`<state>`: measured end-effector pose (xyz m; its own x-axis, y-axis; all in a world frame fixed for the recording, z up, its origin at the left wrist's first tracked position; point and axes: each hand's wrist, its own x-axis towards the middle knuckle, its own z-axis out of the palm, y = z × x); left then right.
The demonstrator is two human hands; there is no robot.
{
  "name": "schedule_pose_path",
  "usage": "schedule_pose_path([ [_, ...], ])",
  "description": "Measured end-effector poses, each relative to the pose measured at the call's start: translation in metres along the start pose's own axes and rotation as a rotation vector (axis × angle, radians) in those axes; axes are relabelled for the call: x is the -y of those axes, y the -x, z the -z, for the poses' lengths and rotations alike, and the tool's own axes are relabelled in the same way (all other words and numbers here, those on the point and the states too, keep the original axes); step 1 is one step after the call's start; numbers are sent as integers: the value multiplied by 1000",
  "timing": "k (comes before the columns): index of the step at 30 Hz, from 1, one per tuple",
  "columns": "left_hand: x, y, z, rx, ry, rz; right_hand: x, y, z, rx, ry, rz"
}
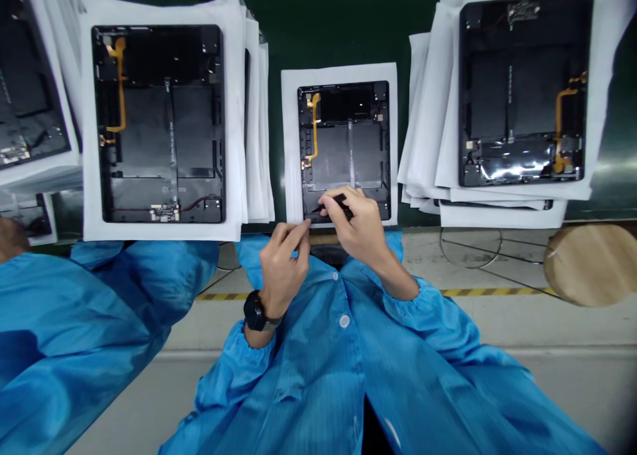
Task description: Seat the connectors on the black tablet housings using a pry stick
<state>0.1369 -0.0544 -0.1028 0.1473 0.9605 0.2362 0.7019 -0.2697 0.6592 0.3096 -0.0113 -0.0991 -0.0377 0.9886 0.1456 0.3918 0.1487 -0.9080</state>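
An opened tablet housing [368,156] lies on a white foam sheet [290,130] in front of me. Inside it are dark battery panels, an orange flex cable [315,133] at the left and a grey ribbon [351,153] down the middle. My right hand [355,219] is closed on slim black tweezers [340,200], their tip low inside the housing near its bottom left. At the bottom left corner, my left hand [286,262] has its fingers drawn together, tips touching the edge. Whatever is between those fingertips is too small to make out.
Stacks of foam sheets with opened tablets stand left [196,130] and right [532,97] on the dark green table [343,30]. Another tablet [24,77] is at the far left. A co-worker's blue sleeve [74,322] is close on my left. A round wooden stool [592,266] stands at right.
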Motion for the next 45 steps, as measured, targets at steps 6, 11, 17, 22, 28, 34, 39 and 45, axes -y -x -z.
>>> schedule_pose_path([
  [6, 4, -1, 1, 20, -60, -42, 2, 0, 1, 23, -15, -10],
  [11, 4, 0, 1, 39, -62, -37, 3, -1, 0, 28, 19, -9],
  [17, 4, -2, 1, 43, -53, -34, 4, -1, 2, 24, 13, 0],
  [22, 5, -2, 0, 31, -64, -37, 2, 0, 1, 33, 1, -1],
  [28, 5, 0, 0, 50, -87, -26, 2, 0, 0, 24, 28, 7],
  [34, 8, 3, -1, 72, -139, -41, 2, 0, 3, 34, -21, -26],
  [39, 7, 2, -1, 95, -174, -48, 2, 0, 1, 21, 17, -7],
  [45, 7, 3, -1, 72, -229, -89, 3, 0, 1, 21, -18, -12],
])
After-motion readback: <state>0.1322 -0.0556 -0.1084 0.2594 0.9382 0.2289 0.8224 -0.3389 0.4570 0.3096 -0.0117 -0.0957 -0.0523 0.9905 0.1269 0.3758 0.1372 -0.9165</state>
